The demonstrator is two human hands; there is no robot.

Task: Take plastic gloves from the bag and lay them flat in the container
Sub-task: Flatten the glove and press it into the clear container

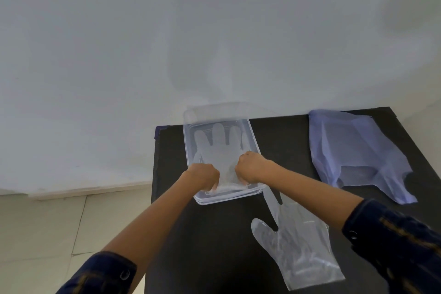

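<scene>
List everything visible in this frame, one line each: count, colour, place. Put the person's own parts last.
container: one, clear plastic, far left of the table.
glove in container: one, clear, lying flat, fingers pointing away.
glove on table: one, clear, near side, right of the container.
bag: one, pale purple, flat on the table's right side.
table: one, black.
wall: white, behind.
floor: pale tiles, left.
sleeves: two, dark blue.
left hand, right hand: gripping the contained glove's cuff.

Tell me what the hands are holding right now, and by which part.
Both hands, left and right, pinch the cuff end of the plastic glove lying in the clear container.
</scene>
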